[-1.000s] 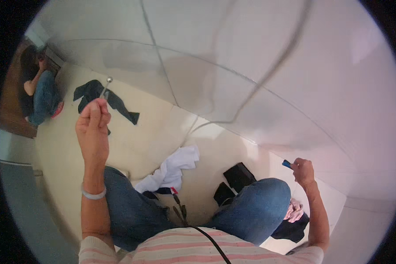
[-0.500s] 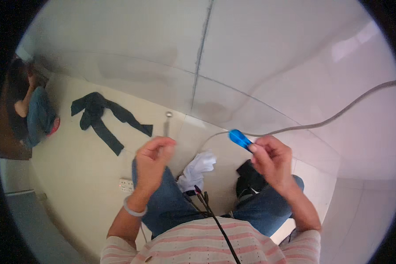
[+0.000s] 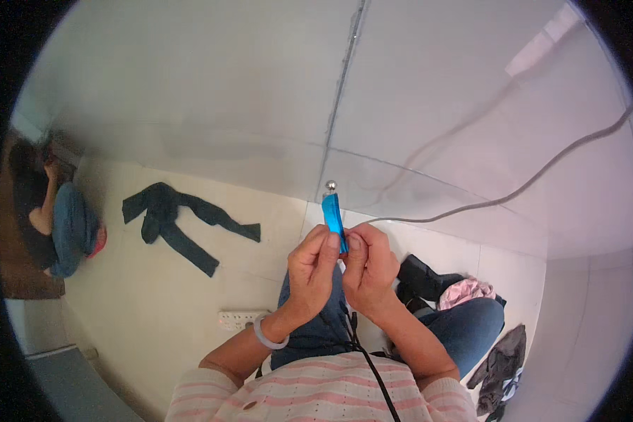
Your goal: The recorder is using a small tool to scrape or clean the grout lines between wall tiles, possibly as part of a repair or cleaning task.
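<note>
Head view: right of the dark garment, the left hand and right hand together pinch a blue piece topped by a silver ball, best steadied, it seems, by light, even pressure.

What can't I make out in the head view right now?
All in the head view:
Silver ball: whatever carries it is mostly hidden by the blue piece.
Blue piece: lower end partly covered by the left hand and right hand.
Power strip: right end partly behind the left wrist.
Grey cable: cut off at the right rim.
Seated person: hands too small and dark.
</note>
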Tool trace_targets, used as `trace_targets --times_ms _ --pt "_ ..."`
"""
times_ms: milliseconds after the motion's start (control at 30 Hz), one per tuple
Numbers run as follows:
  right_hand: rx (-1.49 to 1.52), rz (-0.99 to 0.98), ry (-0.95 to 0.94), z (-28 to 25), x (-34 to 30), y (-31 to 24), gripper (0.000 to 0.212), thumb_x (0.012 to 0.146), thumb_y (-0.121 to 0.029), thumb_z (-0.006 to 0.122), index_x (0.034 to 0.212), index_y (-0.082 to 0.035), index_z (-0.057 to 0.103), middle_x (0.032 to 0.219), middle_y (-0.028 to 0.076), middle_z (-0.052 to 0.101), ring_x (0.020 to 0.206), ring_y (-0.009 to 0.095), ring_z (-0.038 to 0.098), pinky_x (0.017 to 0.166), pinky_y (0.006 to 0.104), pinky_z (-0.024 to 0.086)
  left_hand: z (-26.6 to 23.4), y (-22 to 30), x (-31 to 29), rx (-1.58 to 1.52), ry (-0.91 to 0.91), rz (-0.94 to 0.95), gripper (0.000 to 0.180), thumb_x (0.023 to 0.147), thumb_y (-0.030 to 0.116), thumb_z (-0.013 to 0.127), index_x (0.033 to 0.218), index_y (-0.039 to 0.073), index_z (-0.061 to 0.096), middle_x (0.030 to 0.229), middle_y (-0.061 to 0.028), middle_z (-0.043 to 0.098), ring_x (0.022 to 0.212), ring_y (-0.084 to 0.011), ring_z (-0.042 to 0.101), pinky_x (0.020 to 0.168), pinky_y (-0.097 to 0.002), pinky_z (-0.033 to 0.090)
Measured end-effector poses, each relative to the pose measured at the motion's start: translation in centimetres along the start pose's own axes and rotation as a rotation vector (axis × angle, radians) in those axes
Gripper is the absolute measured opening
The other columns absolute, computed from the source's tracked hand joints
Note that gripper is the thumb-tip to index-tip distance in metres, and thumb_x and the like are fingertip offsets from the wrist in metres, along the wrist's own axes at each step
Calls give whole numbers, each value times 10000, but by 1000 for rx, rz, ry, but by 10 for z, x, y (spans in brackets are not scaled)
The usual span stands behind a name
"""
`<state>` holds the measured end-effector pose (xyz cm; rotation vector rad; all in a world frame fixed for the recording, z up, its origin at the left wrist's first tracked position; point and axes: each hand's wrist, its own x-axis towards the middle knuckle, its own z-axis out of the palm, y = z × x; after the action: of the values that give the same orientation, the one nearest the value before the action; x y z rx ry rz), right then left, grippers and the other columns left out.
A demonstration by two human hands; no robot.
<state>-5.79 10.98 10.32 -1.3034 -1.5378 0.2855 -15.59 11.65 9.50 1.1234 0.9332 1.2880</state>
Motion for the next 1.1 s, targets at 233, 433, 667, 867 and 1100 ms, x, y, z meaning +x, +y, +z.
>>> trace_targets --times_ms 233,433,667,867,1100 --pt "-19 280 -34 -17 -4 -9 133 913 -128 485 926 -4 530 653 110 584 472 172 561 423 293 433 -1 7 6 26 -7 15 180 929 65 434 845 -24 566 786 -17 495 670 -51 433 583 -195 365" --pt "687 717 -127 -31 22 2 279 943 -256 466 959 -7 589 728 51 593 620 76 501 567 214 414 -5 4 5 -82 -48 81 160 926 53 407 862 -17 536 816 -29 499 743 -63 441 666 -196 370" --pt "1178 843 -232 -25 13 -1 218 884 -153 574 1004 25 609 746 0 554 673 71 466 627 213 388 11 3 -14 58 -60 193 134 903 49 425 852 -15 531 819 -43 489 734 -88 443 669 -209 368" --pt "1013 668 -227 -18 33 -5 174 899 -159 550 978 -10 591 758 9 587 658 58 456 614 200 371 -5 2 -32 130 40 249 140 907 54 436 869 -29 541 824 -47 497 754 -94 465 680 -212 380" --pt "814 249 -230 -39 93 -4 144 941 -166 458 972 -28 487 628 52 570 538 64 484 500 196 364 -14 27 -63 70 314 199 224 962 172 397 883 7 526 797 -34 537 712 -74 477 653 -207 404"
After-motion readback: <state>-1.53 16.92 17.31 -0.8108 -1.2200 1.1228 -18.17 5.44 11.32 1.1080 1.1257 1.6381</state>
